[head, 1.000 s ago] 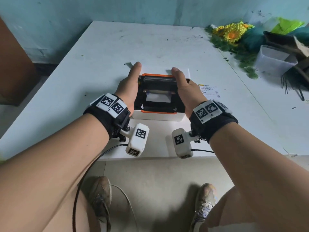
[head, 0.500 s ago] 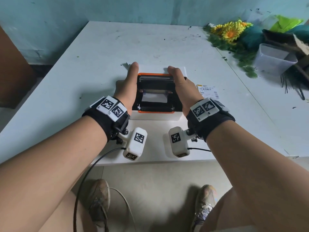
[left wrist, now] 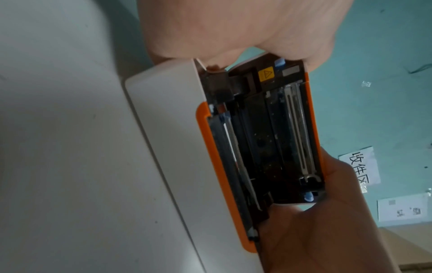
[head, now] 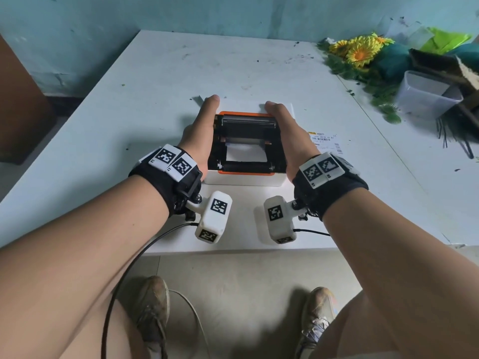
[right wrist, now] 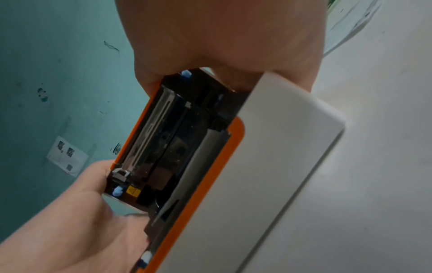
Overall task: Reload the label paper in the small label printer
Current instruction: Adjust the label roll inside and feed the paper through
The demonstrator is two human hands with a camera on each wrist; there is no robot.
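Note:
A small white label printer (head: 243, 178) with orange trim stands near the front edge of the white table (head: 129, 120). Its lid (head: 247, 120) is raised partway, and the black rollers and metal bar inside it show in both wrist views. White label paper (head: 246, 154) lies in the open bay. My left hand (head: 199, 130) grips the lid's left end (left wrist: 233, 61), thumb up along the edge. My right hand (head: 287, 130) grips the right end (right wrist: 210, 73). The fingers behind the lid are hidden in the head view.
A printed label sheet (head: 325, 142) lies just right of the printer. Artificial sunflowers (head: 360, 51), a clear plastic tub (head: 425, 97) and clutter fill the far right. A brown object (head: 20, 112) stands left of the table. A teal wall is behind.
Both hands keep their hold on the lid ends. The printer stays in place, and only the head view has shifted slightly.

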